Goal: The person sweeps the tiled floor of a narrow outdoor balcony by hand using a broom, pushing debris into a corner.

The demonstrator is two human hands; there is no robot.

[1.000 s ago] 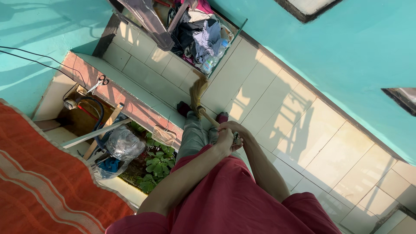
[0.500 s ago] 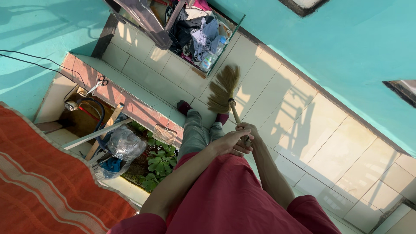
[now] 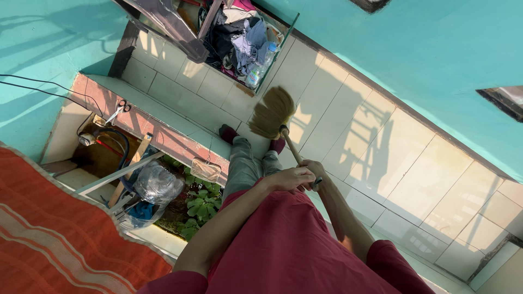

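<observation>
A single camera sits on the person's head and looks steeply down along the body to the tiled floor [image 3: 348,136]. The picture is rolled, so the turquoise wall [image 3: 436,49] runs slantwise across the upper right. The red shirt [image 3: 294,245] fills the near bottom edge; the feet and the low ledge [image 3: 152,130] lie farther off. No second view overlaps it.
</observation>
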